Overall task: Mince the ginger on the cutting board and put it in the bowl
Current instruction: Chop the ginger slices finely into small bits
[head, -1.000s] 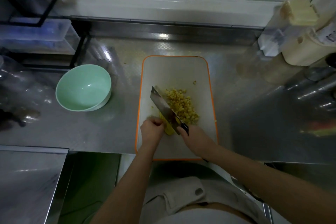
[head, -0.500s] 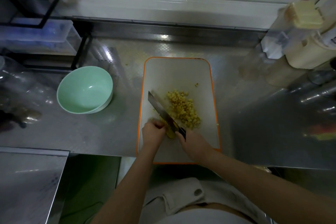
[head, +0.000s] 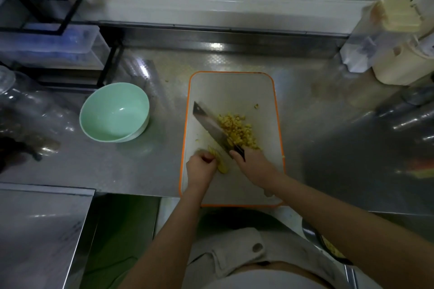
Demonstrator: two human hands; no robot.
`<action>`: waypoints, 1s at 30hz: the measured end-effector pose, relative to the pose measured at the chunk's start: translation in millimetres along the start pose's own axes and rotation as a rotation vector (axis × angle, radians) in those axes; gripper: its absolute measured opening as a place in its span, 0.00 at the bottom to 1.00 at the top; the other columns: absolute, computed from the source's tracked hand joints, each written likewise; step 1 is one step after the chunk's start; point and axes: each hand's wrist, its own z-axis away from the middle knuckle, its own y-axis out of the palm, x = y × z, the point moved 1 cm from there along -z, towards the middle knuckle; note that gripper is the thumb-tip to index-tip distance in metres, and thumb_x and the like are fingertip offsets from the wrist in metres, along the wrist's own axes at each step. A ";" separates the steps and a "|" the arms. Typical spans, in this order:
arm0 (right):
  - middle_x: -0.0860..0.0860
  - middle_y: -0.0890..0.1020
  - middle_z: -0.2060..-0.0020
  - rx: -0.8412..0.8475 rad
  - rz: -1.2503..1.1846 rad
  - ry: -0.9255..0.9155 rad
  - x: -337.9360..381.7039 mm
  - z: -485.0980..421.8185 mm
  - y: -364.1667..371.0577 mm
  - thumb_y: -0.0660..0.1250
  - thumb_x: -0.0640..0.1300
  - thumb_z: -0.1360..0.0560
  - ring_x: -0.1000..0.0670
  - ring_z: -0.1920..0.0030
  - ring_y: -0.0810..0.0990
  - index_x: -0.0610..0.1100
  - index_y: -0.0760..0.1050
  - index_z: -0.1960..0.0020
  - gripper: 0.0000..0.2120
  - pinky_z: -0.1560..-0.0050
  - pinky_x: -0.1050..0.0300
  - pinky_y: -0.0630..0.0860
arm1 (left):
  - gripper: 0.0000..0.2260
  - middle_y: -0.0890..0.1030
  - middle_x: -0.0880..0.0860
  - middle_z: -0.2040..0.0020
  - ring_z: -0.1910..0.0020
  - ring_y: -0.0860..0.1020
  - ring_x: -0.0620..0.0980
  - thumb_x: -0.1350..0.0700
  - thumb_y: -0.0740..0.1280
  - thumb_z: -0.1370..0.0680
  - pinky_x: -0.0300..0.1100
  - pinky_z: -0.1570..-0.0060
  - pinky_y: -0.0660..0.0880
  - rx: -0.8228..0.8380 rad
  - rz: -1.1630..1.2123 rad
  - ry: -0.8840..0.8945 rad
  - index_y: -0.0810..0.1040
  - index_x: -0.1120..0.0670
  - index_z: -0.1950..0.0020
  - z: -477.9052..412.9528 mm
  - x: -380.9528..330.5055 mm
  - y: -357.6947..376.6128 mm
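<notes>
Raised again, knife (head: pixel 209 122) was gripped by right hand (head: pixel 256 168); ginger (head: pixel 222 167) was held by curled left hand (head: pixel 200 168). Mincing was midway; another chop was called for.

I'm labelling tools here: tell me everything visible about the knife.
The knife is a cleaver: broad rectangular grey metal blade, dark handle. The right hand grips the handle. The blade slants across the cutting board, minced ginger on its right, the uncut ginger piece held by the left hand on its left.

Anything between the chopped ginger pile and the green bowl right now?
Only the cleaver, held by the right hand, lies beside the ginger pile, on the side facing the bowl. Between the cutting board and that bowl, nothing visible stands on the counter.
</notes>
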 end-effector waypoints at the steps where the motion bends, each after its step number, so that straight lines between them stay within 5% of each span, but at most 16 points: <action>1: 0.50 0.69 0.73 -0.017 -0.030 0.010 -0.3 0.4 -2.0 0.55 0.53 0.20 0.52 0.75 0.67 0.47 0.65 0.65 0.18 0.73 0.59 0.63 | 0.05 0.77 0.50 0.63 0.60 0.74 0.47 0.59 0.68 0.27 0.36 0.65 0.63 -0.003 0.014 0.002 0.76 0.55 0.63 0.7 0.9 0.8; 7: 0.52 0.68 0.74 -0.040 -0.075 0.038 -2.5 20.1 -9.2 0.57 0.52 0.20 0.54 0.74 0.66 0.46 0.64 0.66 0.18 0.76 0.64 0.60 | 0.06 0.76 0.49 0.64 0.63 0.72 0.46 0.54 0.67 0.25 0.37 0.65 0.64 0.014 0.023 -0.016 0.76 0.56 0.59 2.1 1.4 2.9; 12: 0.54 0.67 0.73 -0.019 -0.052 0.030 -5.7 32.3 -3.6 0.57 0.52 0.20 0.57 0.73 0.66 0.48 0.67 0.64 0.16 0.75 0.66 0.63 | 0.07 0.73 0.49 0.69 0.68 0.71 0.45 0.59 0.67 0.25 0.27 0.71 0.67 0.010 -0.011 0.069 0.75 0.60 0.62 6.4 4.6 4.2; 18: 0.56 0.66 0.71 -0.003 -0.027 -0.020 -1.0 36.0 -3.8 0.57 0.50 0.19 0.60 0.72 0.64 0.47 0.66 0.57 0.09 0.70 0.71 0.68 | 0.11 0.71 0.49 0.71 0.70 0.70 0.45 0.58 0.66 0.26 0.36 0.74 0.61 0.026 -0.032 0.021 0.70 0.54 0.68 4.7 3.0 4.1; 30: 0.53 0.69 0.72 0.023 0.006 0.035 -6.6 27.1 2.0 0.57 0.52 0.20 0.57 0.72 0.68 0.39 0.75 0.55 0.17 0.74 0.65 0.61 | 0.10 0.71 0.49 0.72 0.70 0.70 0.45 0.59 0.65 0.26 0.36 0.74 0.62 0.058 -0.130 0.007 0.73 0.55 0.69 1.1 -2.4 4.0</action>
